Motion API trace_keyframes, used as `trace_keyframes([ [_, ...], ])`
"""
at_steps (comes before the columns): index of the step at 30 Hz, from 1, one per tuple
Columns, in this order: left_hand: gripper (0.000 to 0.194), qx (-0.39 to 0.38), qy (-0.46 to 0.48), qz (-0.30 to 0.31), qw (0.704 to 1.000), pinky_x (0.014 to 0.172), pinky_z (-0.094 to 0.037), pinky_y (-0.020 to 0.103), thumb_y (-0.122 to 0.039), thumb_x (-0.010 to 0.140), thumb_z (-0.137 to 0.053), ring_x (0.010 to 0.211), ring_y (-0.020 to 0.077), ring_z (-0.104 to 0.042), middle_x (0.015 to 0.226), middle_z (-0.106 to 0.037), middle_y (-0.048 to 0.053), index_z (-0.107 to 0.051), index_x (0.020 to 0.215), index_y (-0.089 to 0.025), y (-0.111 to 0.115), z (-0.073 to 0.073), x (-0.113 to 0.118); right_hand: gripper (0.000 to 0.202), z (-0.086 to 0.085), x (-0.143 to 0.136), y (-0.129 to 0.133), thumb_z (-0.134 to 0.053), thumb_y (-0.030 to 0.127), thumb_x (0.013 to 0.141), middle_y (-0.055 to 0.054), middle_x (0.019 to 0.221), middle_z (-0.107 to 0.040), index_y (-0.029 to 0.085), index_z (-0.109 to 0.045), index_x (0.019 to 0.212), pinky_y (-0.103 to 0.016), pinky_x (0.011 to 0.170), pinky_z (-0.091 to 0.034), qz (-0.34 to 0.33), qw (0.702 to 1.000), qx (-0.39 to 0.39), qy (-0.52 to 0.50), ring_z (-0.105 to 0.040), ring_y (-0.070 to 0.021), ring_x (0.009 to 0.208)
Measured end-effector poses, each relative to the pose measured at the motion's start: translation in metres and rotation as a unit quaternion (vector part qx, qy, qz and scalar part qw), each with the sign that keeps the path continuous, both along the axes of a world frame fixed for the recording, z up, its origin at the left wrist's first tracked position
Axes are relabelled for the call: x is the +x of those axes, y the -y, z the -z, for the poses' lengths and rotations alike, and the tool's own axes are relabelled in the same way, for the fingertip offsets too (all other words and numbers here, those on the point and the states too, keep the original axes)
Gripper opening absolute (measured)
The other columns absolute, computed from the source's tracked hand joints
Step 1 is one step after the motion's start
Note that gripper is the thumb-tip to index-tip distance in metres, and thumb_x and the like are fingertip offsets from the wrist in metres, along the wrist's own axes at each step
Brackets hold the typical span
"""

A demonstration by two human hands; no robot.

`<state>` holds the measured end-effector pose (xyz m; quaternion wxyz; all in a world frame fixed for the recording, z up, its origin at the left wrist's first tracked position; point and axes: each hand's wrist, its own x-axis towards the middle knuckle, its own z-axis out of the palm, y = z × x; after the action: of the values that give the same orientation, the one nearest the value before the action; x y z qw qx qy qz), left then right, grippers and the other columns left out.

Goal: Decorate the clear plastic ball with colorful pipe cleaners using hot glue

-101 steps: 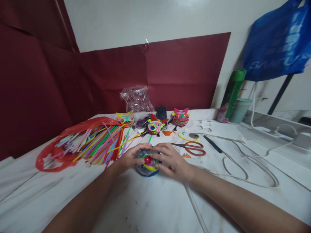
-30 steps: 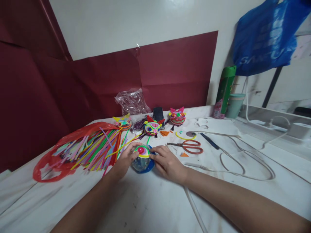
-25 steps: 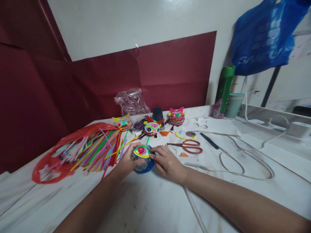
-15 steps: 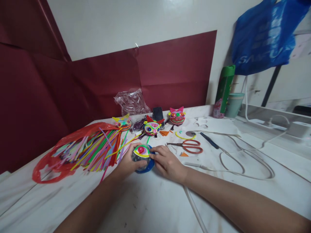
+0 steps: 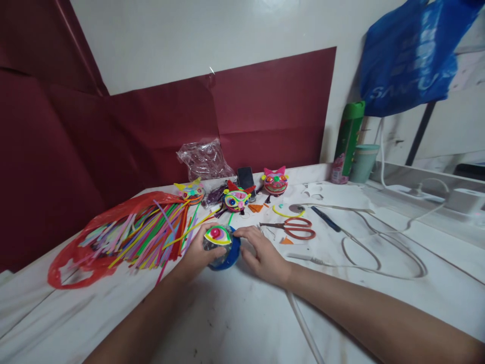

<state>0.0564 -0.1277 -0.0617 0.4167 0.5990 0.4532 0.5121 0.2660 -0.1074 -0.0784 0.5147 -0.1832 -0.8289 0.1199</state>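
Note:
My left hand [image 5: 201,251] grips a dark round ball [image 5: 216,259] from its left side, thumb across the front. On the ball sits an eye shape [image 5: 217,234] with a red centre and purple, white, green and yellow bands. A blue round piece [image 5: 233,255] shows at the ball's right and lower edge. Just right of it is my right hand [image 5: 261,253], open, thumb and forefinger apart at the blue edge; whether they touch it I cannot tell. Behind stand finished animal-head figures: a multicoloured one with red ears [image 5: 237,198], a pink one [image 5: 275,181] and a yellow-eared one [image 5: 190,191].
A red plastic bag [image 5: 60,270] of coloured pipe cleaners [image 5: 151,237] lies left. Red-handled scissors [image 5: 299,228], orange scraps [image 5: 255,208] and a corded tool with a dark handle [image 5: 326,219] lie right. Farther back are a phone [image 5: 246,178], a green can [image 5: 350,136] and a cup [image 5: 364,164].
The ball has tilted and shifted slightly left in my left hand, baring more of the blue piece. My right hand's fingers have drawn back from the eye and spread.

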Motion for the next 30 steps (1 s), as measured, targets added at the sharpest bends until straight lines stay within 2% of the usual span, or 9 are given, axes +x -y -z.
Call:
trace_keyframes([
  [3,0.062,-0.022,0.021,0.002,1.000,0.084,-0.047,0.034,-0.032,0.064,-0.080,0.102,0.0261,-0.061,0.112,-0.066,0.007,-0.054,0.120,-0.023,-0.003,0.004,-0.007,0.004,0.001,0.000,-0.004,-0.050,0.018,0.086,-0.006,0.085,-0.062,0.021,-0.053,0.088,-0.033,0.074,-0.049,0.044,0.994,-0.082,-0.051,-0.057,-0.0192,0.080],
  [5,0.061,-0.033,0.029,0.005,0.999,0.087,-0.047,0.035,-0.032,0.067,-0.078,0.108,0.0275,-0.060,0.119,-0.064,0.009,-0.054,0.122,-0.023,-0.005,0.006,-0.011,0.011,0.002,-0.001,-0.009,-0.051,0.024,0.087,-0.001,0.071,-0.057,0.022,-0.049,0.076,-0.028,0.062,-0.046,0.060,0.984,-0.144,-0.080,-0.053,-0.0157,0.066],
  [7,0.064,-0.034,0.038,0.008,0.999,0.089,-0.047,0.036,-0.032,0.067,-0.078,0.113,0.0291,-0.058,0.123,-0.063,0.010,-0.053,0.125,-0.022,-0.007,0.009,-0.014,0.017,0.002,-0.001,-0.012,-0.051,0.030,0.086,0.002,0.063,-0.053,0.022,-0.047,0.073,-0.025,0.056,-0.041,0.062,0.973,-0.200,-0.099,-0.049,-0.0138,0.059],
  [12,0.071,-0.025,0.040,0.004,0.999,0.092,-0.046,0.039,-0.031,0.065,-0.080,0.117,0.0304,-0.056,0.126,-0.062,0.013,-0.050,0.129,-0.021,-0.010,0.011,-0.017,0.025,0.001,-0.001,-0.016,-0.049,0.041,0.086,0.004,0.055,-0.049,0.021,-0.046,0.070,-0.025,0.053,-0.037,0.046,0.946,-0.293,-0.128,-0.045,-0.0122,0.052],
  [19,0.072,-0.031,0.055,-0.013,0.998,0.089,-0.049,0.038,-0.032,0.063,-0.081,0.111,0.0296,-0.060,0.120,-0.065,0.012,-0.051,0.128,-0.021,-0.009,0.011,-0.014,0.032,-0.003,0.000,-0.016,-0.044,0.047,0.087,0.004,0.052,-0.049,0.023,-0.044,0.067,-0.025,0.051,-0.036,0.074,0.944,-0.297,-0.119,-0.045,-0.0130,0.049],
  [24,0.077,-0.037,0.057,-0.003,0.998,0.088,-0.049,0.039,-0.034,0.063,-0.081,0.111,0.0311,-0.060,0.118,-0.065,0.012,-0.048,0.131,-0.022,-0.008,0.008,-0.012,0.041,-0.001,0.001,-0.020,-0.039,0.045,0.091,0.004,0.049,-0.043,0.023,-0.039,0.057,-0.027,0.053,-0.035,0.098,0.950,-0.279,-0.105,-0.042,-0.0138,0.050],
  [30,0.076,-0.028,0.035,0.001,0.999,0.089,-0.048,0.038,-0.033,0.066,-0.078,0.113,0.0301,-0.058,0.118,-0.065,0.012,-0.044,0.134,-0.022,-0.008,0.009,-0.013,0.022,0.008,0.001,-0.025,-0.047,0.035,0.087,0.003,0.060,-0.050,0.022,-0.045,0.070,-0.027,0.055,-0.040,0.101,0.955,-0.260,-0.103,-0.046,-0.0147,0.056],
])
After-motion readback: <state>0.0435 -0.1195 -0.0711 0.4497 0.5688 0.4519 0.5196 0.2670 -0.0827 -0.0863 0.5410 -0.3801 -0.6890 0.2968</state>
